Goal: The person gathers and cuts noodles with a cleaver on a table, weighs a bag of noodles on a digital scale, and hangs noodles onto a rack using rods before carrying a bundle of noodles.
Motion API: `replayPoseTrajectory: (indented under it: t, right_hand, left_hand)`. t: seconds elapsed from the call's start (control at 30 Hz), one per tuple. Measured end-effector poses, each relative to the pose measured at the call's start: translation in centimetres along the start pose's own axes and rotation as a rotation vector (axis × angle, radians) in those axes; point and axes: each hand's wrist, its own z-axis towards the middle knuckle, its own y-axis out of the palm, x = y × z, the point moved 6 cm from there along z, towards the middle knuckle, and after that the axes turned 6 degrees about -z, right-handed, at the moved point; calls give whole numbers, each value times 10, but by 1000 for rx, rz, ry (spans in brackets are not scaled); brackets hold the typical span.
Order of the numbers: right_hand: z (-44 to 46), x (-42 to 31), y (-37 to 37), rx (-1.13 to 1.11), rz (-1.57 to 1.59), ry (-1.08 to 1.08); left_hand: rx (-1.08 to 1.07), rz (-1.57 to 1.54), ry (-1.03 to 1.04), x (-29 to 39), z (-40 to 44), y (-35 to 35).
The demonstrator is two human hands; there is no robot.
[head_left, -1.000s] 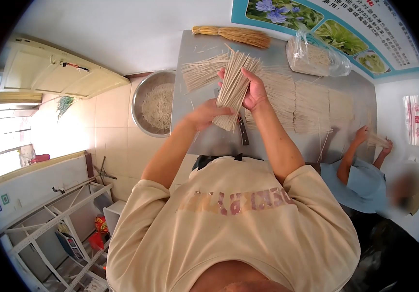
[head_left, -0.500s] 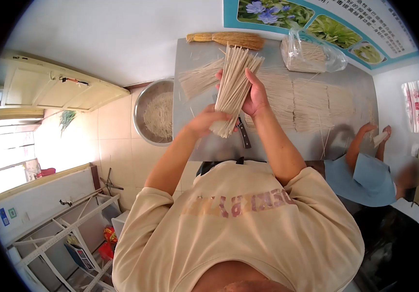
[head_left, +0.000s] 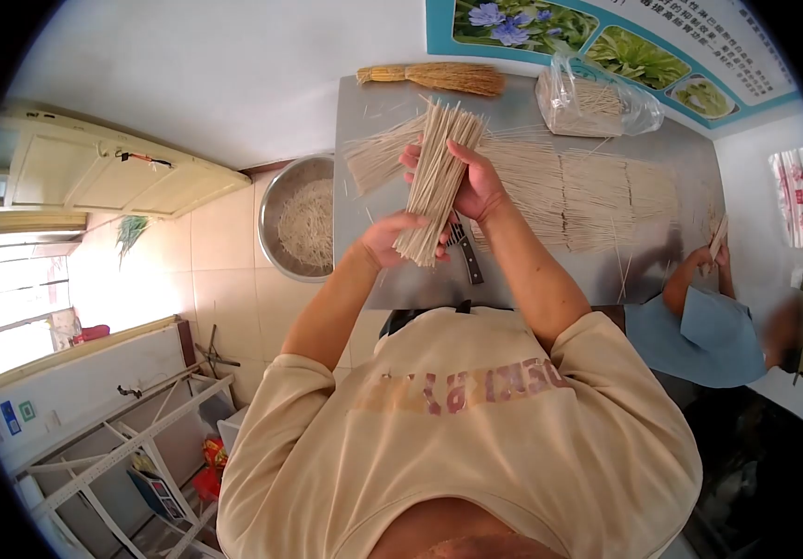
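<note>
A thick bundle of thin, pale noodle-like sticks (head_left: 440, 177) is held above the metal table (head_left: 411, 291), slightly tilted. My left hand (head_left: 390, 238) grips its lower end, thumb across the front and fingertips showing at the other side. Wrapped round the middle from the right is my right hand (head_left: 478, 186), its thumb on the front and fingers coming out on the left. Below the bundle lies a knife with a black handle (head_left: 470, 261). Loose sticks (head_left: 378, 158) lie behind on the left, and flat rows of sticks (head_left: 597, 200) spread to the right.
A straw brush (head_left: 434, 78) lies at the table's back edge, and a clear bag of sticks (head_left: 592, 104) at the back right. A steel basin (head_left: 271, 219) of short pieces stands left of the table. At the right, a co-worker in blue (head_left: 700, 340) holds some sticks.
The view has shifted slightly. My left hand has turned so that its fingers close round the bundle's lower end. My right hand keeps hold. The co-worker's hands have come closer together and lower.
</note>
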Motion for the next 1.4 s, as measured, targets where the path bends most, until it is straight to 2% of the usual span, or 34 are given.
replayPoseTrajectory:
  t: [0.03, 0.17, 0.2, 0.23, 0.27, 0.3, 0.37, 0.4, 0.43, 0.5, 0.53, 0.57, 0.63, 0.7, 0.8, 0.87, 0.9, 0.97, 1.0, 1.03, 1.1, 1.13, 1.17, 1.23, 1.3, 1.4]
  right_hand:
    - [0, -1, 1, 31, -12, 2]
    - [6, 1, -15, 149, -53, 16]
    - [5, 1, -7, 149, -53, 21]
    - [1, -6, 4, 216, -146, -67]
    - [-1, -10, 9, 281, -241, -154]
    - [1, -8, 10, 278, -240, -147]
    - [-4, -26, 17, 365, -598, -497]
    - [-3, -29, 13, 391, -595, -533]
    - [-3, -30, 11, 386, -597, -530]
    - [-3, -27, -3, 468, -352, -430]
    - [-1, -23, -11, 473, -327, -401]
    - [0, -15, -19, 473, -327, -394]
    - [5, 2, -30, 438, -249, -301]
    - [5, 3, -36, 444, -244, -290]
    - [5, -4, -38, 460, -232, -251]
    - [6, -4, -42, 476, -239, -219]
    - [6, -5, -43, 479, -237, -221]
    - [6, 1, -45, 482, -217, -149]
    - [6, 4, -44, 484, -215, -147]
    - [6, 9, -41, 467, -172, -116]
    - [5, 10, -34, 446, -129, -92]
    - [4, 12, -27, 357, -71, -54]
    - [2, 14, -20, 271, -13, -17]
    - [-2, 13, -21, 187, -60, -32]
    - [-1, 22, -13, -30, 69, 15]
    - [-2, 26, -22, 34, 103, -62]
  left_hand:
    - [12, 147, 28, 0, 1, -7]
    - [-82, 273, -18, 0, -2, -15]
    - [27, 137, 17, 3, -5, -13]
    - [136, -2, 51, 5, -10, -14]
    - [235, 147, 63, 14, -17, -23]
    - [241, 143, 67, 17, -15, -33]
    - [673, -16, 329, 24, -25, -86]
    - [773, -161, 339, 17, -30, -92]
    - [774, -163, 344, 12, -27, -91]
    - [859, -514, 368, -15, -20, -88]
    - [759, -587, 412, -18, -13, -70]
    - [763, -593, 415, -23, -7, -68]
    - [527, -692, 535, -17, 9, -56]
    - [545, -709, 535, -18, 10, -55]
    - [661, -551, 461, -18, -2, -53]
    - [1079, 416, 712, 14, -32, -46]
    - [1077, 418, 709, 19, -36, -42]
    - [858, 1164, 548, 37, -27, -8]
    - [763, 1138, 412, 38, -24, 3]
    - [765, 1137, 411, 44, -26, 6]
    - [427, 965, 46, 33, -14, 6]
    - [322, 708, 80, 31, -14, 11]
    - [318, 711, 75, 30, -17, 12]
    - [235, 395, 29, 23, -21, 14]
    - [251, 288, 16, 12, -21, 11]
    - [291, 97, 21, 6, -20, 14]
